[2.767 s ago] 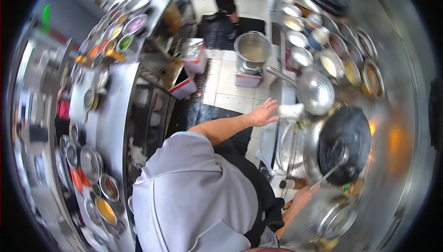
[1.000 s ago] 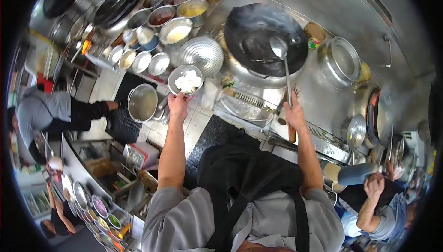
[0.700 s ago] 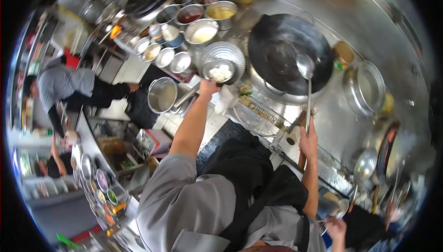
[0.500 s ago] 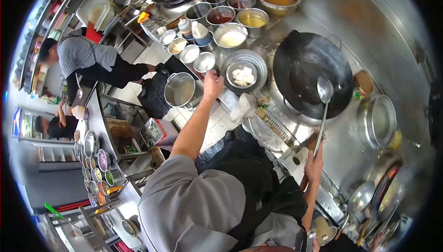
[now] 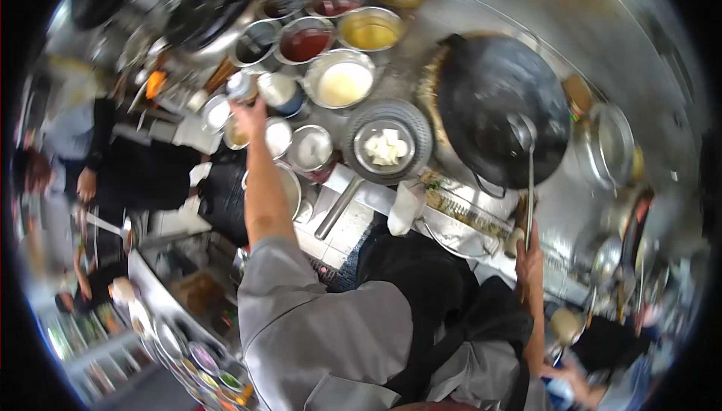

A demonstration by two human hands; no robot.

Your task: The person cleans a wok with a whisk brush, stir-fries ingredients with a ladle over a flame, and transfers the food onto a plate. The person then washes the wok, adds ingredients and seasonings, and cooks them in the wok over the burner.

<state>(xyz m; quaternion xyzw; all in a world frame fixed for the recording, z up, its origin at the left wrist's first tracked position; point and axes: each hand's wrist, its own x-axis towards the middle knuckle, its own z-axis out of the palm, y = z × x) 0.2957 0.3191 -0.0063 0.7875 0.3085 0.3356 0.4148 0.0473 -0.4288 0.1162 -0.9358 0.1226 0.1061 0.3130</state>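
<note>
My left hand (image 5: 250, 113) is closed on a small bottle (image 5: 242, 87) at the far end of the seasoning containers. My right hand (image 5: 530, 264) grips the handle of a metal ladle (image 5: 531, 178), whose bowl rests inside the large black wok (image 5: 496, 80). Left of the wok, a small bowl of white pieces (image 5: 386, 148) sits on a perforated metal strainer (image 5: 352, 137). Beside my left hand stands another white-topped bottle (image 5: 277, 90), and small bowls of white seasoning (image 5: 310, 148) are just below it.
Bowls of red sauce (image 5: 304, 40), yellow liquid (image 5: 370, 31) and creamy liquid (image 5: 344, 83) stand behind the strainer. A white cloth (image 5: 406, 206) lies at the stove edge. A metal pot (image 5: 606, 144) is right of the wok. Other people are at the far left and lower right.
My left hand has let go of the bowl of white pieces, now on the strainer, and has moved left onto the bottle. My right hand still holds the ladle in the wok. The view has shifted.
</note>
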